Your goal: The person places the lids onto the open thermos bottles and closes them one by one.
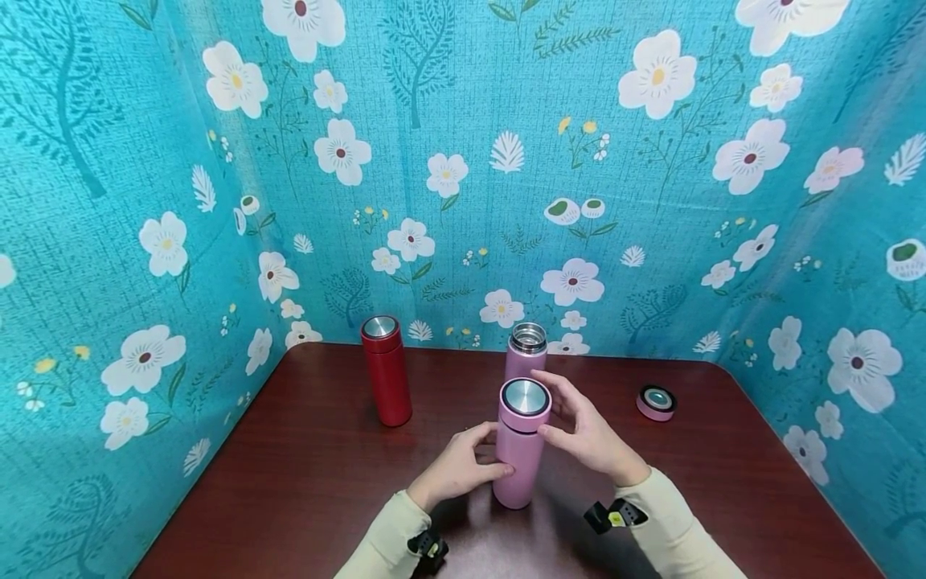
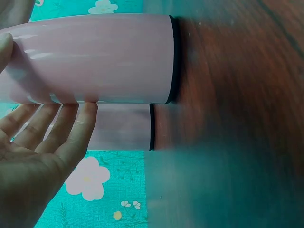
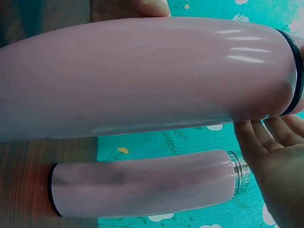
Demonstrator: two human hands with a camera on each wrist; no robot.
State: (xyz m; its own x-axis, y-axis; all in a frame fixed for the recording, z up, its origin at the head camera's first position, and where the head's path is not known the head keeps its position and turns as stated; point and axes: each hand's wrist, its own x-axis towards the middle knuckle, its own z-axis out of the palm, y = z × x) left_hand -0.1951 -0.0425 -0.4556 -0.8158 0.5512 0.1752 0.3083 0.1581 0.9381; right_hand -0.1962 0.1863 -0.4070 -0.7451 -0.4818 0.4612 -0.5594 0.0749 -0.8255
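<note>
Pink flask is btwn my two hands, upright, long axis vert., near the front of the bench. Key relation: the flask's dark seam is up at my R grip, lower body at my L grip. So R is nearer the lid, L nearer the base. From R the flask lies just to the left; from L, just to the right.

L grip: holding the body, thumb round the near side, fingertips along the other. R grip: curved round the top, fingers at the far side, thumb close to the seam; how hard it presses, can't tell. Base looks at bench level; can't tell if it's a hair off.

Materials: glossy pink shell, plain cylinder, black ring at the base, shiny round metal disc set in the lid. Right behind it, a 2nd pink flask, the uncapped one, w/ bare steel neck, same smooth finish. Off to the R, a loose cap, short pink disc w/ black rim. Back L, a red flask, tall, lid on, metal top. Bench is dark reddish-brown, wood-grain, a bit shiny. Backdrop: turquoise cloth, floral print, woven-look texture.
</note>
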